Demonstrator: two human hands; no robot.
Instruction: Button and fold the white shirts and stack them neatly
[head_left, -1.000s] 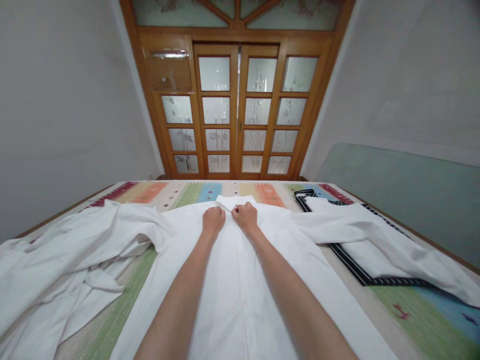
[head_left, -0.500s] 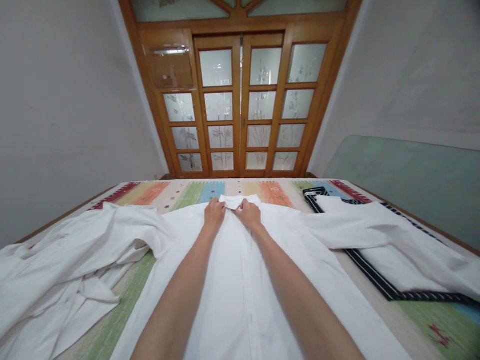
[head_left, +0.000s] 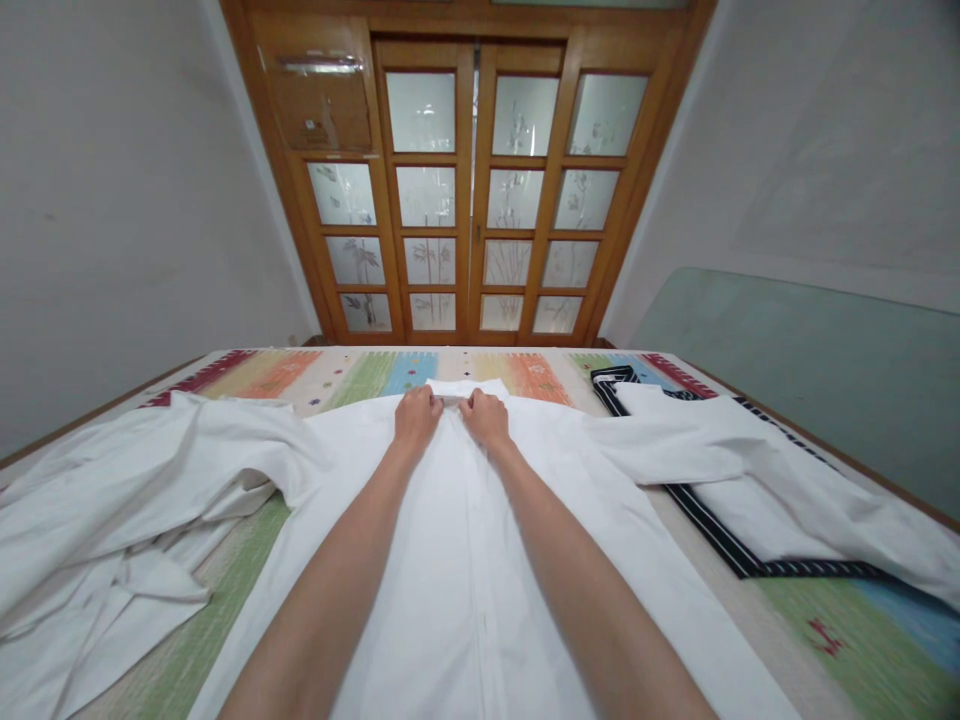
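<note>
A white long-sleeved shirt (head_left: 431, 560) lies spread front side up, its collar (head_left: 466, 388) at the far end and its button strip running toward me. My left hand (head_left: 418, 415) is closed on the left side of the collar. On the collar's right side, my right hand (head_left: 484, 415) pinches the cloth with bent fingers. The two hands are a little apart, and the fingertips are partly hidden by the fabric. One sleeve stretches to the right; at the left the white cloth lies in crumpled folds.
Beneath the shirt is a striped, multicoloured cover (head_left: 352, 385). At the right, a folded black-and-white striped cloth (head_left: 720, 535) lies partly under the sleeve. A pale green panel (head_left: 810, 370) stands along the right wall. Wooden doors with glass panes (head_left: 465, 190) are at the back.
The view has tilted down and shifted slightly. Both hands stay at the collar, whose front edge now looks flatter and straighter between them.
</note>
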